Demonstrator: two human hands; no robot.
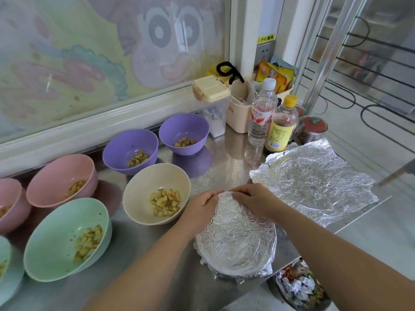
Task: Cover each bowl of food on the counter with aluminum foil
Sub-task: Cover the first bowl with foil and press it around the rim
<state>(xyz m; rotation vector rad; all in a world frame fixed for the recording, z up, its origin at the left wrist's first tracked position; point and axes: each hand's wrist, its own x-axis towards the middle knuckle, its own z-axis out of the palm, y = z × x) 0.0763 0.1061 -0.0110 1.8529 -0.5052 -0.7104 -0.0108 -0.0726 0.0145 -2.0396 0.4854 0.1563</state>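
A foil-covered bowl (235, 239) sits at the counter's front edge. My left hand (202, 204) and my right hand (253, 199) both curl over its far rim, pressing the foil down around the edge. A loose crumpled foil sheet (314, 182) lies flat to the right. Uncovered bowls of chopped food stand to the left: a cream bowl (143, 194), a green bowl (51, 239), a pink bowl (56, 173) and two purple bowls (125, 144) (177, 126). Another pink bowl (9, 203) and a green one (3, 254) are cut off at the left edge.
A water bottle (261, 113), a yellow-capped bottle (281, 126), a lidded clear container (212, 104) and a cream basket (240, 108) stand at the back right. A jar (312, 131) sits behind the foil sheet. A bin with foil scraps (298, 286) is below the counter edge.
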